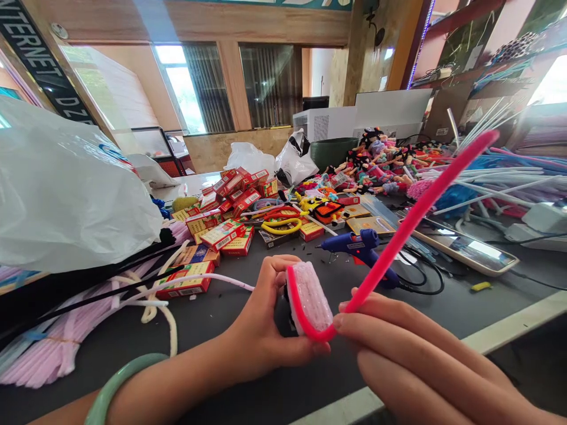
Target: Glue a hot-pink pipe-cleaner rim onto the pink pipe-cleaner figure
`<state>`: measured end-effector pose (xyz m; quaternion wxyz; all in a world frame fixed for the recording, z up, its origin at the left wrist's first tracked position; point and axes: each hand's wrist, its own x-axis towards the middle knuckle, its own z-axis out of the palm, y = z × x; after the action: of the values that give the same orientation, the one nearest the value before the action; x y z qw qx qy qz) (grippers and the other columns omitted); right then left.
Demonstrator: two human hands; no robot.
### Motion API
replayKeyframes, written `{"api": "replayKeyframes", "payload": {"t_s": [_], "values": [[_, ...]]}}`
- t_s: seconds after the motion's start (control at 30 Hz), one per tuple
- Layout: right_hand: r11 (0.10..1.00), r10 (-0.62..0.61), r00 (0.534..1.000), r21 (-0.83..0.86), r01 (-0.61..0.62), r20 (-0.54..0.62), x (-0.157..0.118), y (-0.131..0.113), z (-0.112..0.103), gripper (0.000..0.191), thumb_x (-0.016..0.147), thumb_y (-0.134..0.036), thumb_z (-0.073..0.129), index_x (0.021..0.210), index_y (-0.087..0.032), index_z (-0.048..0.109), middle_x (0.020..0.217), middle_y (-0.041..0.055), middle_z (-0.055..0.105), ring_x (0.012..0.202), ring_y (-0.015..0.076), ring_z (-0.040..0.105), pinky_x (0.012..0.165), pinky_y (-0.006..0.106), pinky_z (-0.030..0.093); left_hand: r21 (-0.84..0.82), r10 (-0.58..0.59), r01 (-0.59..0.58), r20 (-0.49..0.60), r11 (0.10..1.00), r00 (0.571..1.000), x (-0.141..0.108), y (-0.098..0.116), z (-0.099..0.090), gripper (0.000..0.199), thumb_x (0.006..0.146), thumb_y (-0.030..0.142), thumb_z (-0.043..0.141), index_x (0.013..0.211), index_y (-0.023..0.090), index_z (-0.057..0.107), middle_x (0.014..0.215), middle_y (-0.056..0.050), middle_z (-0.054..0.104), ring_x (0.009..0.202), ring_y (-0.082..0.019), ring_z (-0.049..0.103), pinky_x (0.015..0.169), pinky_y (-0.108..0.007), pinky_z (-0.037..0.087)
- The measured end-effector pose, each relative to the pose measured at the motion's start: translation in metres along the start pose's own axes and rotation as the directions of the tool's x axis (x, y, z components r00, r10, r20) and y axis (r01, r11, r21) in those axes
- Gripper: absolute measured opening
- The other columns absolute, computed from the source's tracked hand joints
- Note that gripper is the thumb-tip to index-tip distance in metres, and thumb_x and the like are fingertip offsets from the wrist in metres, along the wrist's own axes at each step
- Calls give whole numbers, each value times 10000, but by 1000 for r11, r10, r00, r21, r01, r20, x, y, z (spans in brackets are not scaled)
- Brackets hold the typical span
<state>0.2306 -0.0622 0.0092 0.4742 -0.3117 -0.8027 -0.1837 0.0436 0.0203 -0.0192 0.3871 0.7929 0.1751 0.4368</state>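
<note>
In my left hand [266, 324] is a small block of pale pink pipe cleaners [312, 295], gripped between thumb and fingers; its far side is hidden and looks dark. A hot-pink pipe cleaner [416, 227] runs down the block's left edge and bends around its lower end. From there its long free part slants up to the right. My right hand [394, 336] pinches this strip close to the block's lower right corner. Beyond my hands, a blue glue gun [361, 248] lies on the dark table with its nozzle to the left.
Red and yellow small boxes [228, 233] are heaped behind my left hand. Bundled pale pink pipe cleaners [48, 348] and a white plastic bag [66, 195] are at left. A phone [465, 242], cables and many small dolls [385, 159] lie at right and back.
</note>
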Motion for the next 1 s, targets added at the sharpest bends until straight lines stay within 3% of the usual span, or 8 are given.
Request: {"api": "replayKeyframes", "payload": {"t_s": [0.1,0.23,0.43,0.73,1.0], "values": [[999,-38,996,15,40,-75,-1,4,0,356,1032,-286,354,876,-252,671,832,32,755,794,162,746,870,164,587,-7,1,-1,-1,1000,1000,0,2,0,586,717,470,805,1141,303,436,1154,-39,432,983,-235,528,836,-381,485],[998,-14,1000,59,15,-28,-1,6,-5,332,1015,-197,384,915,-260,694,809,8,754,777,148,746,860,131,580,-28,-26,26,3,999,1000,-1,5,0,586,692,377,836,1119,328,436,1161,-17,424,994,-229,524,855,-384,465],[987,66,997,145,-73,49,-1,5,-9,362,1026,-237,366,918,-278,709,763,-6,739,819,162,748,895,170,580,-46,-42,42,6,998,999,-1,6,1,600,686,362,838,1123,334,427,1163,-15,421,985,-227,516,846,-386,460],[982,107,973,129,-135,206,7,4,-20,242,975,-196,498,944,-298,715,791,-20,753,811,173,751,856,146,586,8,-15,15,24,1000,1000,-1,5,-1,630,692,585,783,1134,348,402,1164,-26,403,1034,-275,480,876,-446,428],[995,72,993,58,-78,98,0,0,-8,354,1003,-150,380,917,-239,711,831,16,753,796,153,743,879,156,570,0,-57,57,38,998,998,-1,10,0,570,731,504,780,1124,341,402,1165,-21,408,1028,-259,485,869,-419,430]]}}
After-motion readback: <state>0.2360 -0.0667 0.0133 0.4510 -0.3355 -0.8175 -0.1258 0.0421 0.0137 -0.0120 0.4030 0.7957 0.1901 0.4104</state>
